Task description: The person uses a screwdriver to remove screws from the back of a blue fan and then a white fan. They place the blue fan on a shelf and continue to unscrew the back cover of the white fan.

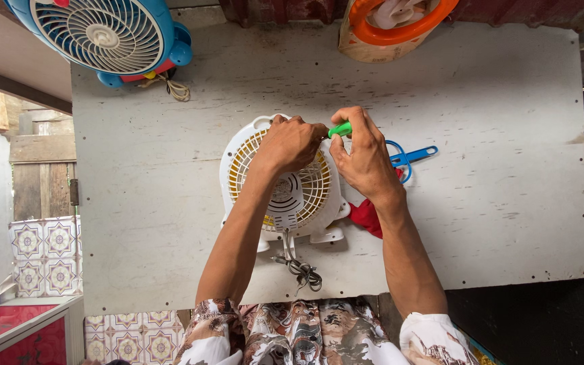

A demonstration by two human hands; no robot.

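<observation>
L hand (290, 143) presses flat on the white fan (282, 186) lying grille-up on worktop (495, 223). R hand (365, 159), just beside it, is clamped on a green tool (340, 128) at the fan's rim. Fan looks light, stiff plastic w/ a fragile grille; best held by the rim.

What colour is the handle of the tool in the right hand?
Bright green; the tool handle shows in the head view, held by the right hand.

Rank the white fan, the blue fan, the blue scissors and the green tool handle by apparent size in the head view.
1. white fan, though hands cover part of it
2. blue fan, cut off by the frame edge, so its place is unsure
3. blue scissors, partly hidden
4. green tool handle
</observation>
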